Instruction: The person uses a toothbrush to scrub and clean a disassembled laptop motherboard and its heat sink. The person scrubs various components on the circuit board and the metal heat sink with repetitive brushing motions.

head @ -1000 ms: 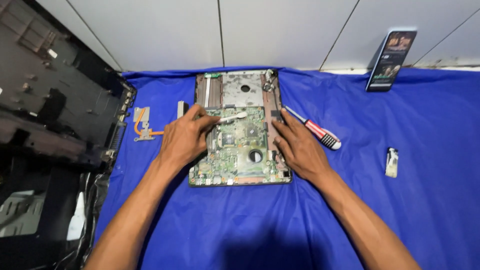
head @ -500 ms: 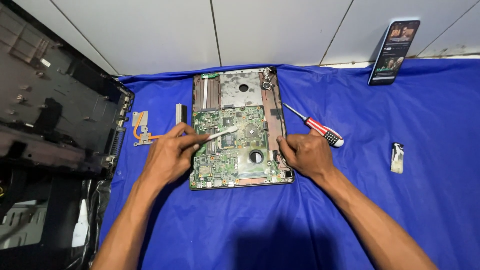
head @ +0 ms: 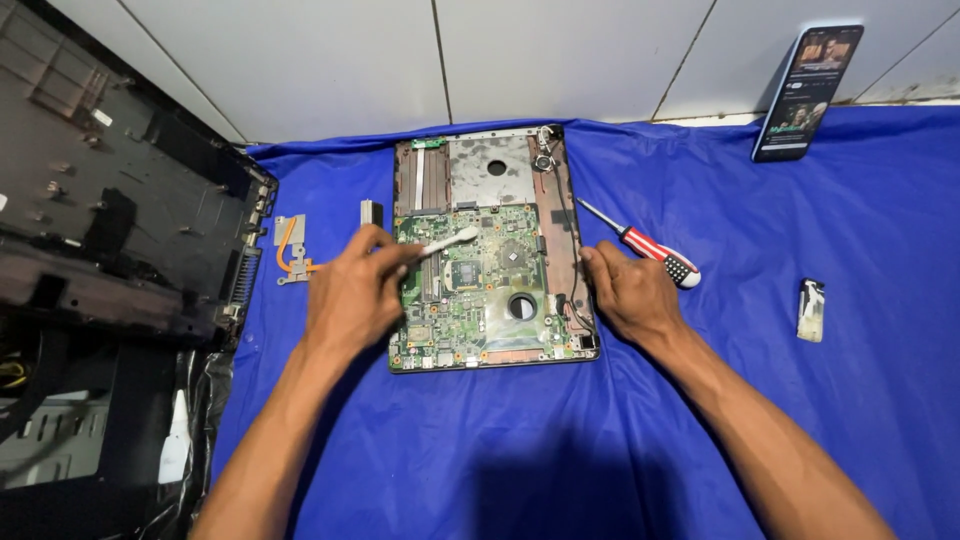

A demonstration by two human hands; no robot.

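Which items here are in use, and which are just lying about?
In use: left hand holding white swab over board; right hand steadying its edge.
Lying about: screwdriver, lighter, phone, heatsink, black cover.

Circuit board [head: 480, 290]: our left hand [head: 350, 295] is covering its left edge, so we are not seeing the parts there.
White stick [head: 450, 240]: our fingers are hiding its near end.
Black laptop case [head: 110, 210]: the left edge is cutting it off.
Lighter [head: 811, 309]: it is showing too small for us to make out details.
Forearms: the bottom edge is cropping both.
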